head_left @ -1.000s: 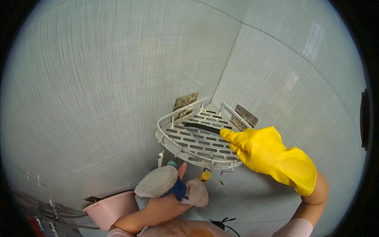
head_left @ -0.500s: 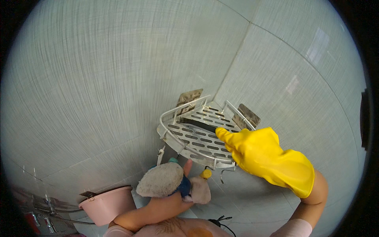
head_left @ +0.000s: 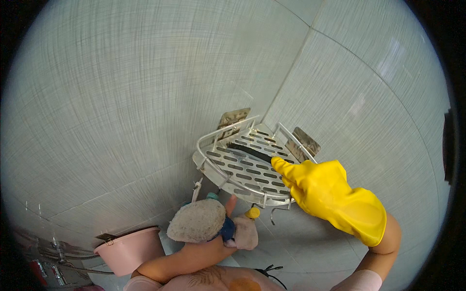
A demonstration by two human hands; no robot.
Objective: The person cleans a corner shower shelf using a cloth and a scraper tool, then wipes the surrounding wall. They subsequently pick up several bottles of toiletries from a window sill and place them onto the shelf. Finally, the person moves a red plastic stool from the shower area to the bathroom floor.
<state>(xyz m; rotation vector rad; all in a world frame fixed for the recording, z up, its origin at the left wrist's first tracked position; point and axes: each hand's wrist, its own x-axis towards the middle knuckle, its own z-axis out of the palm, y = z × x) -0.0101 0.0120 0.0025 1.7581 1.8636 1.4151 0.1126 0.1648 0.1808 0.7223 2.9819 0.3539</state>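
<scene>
My right hand (head_left: pixel 325 186), in a yellow rubber glove, is closed round a slim black brush (head_left: pixel 250 153). The brush's far end rests on the slotted plate of a metal corner shelf (head_left: pixel 238 167). My left hand (head_left: pixel 231 203) is under the shelf's front edge, mostly hidden; one bare finger points up close to the rim. An oval, fluffy greyish pad (head_left: pixel 196 221) with blue behind it and a pale pink cloth (head_left: pixel 246 233) cover the rest of that hand. What it grips, if anything, does not show.
Two square mounting plates, left (head_left: pixel 234 121) and right (head_left: pixel 303 141), sit on the tiled corner walls above the shelf. Metal hooks (head_left: pixel 274 217) hang below its front. A pink bucket (head_left: pixel 131 254) is on the lower left, near shower fittings (head_left: pixel 56 264).
The black brush and my gloved right hand have shifted slightly to the right across the shelf. My left hand looks unchanged.
</scene>
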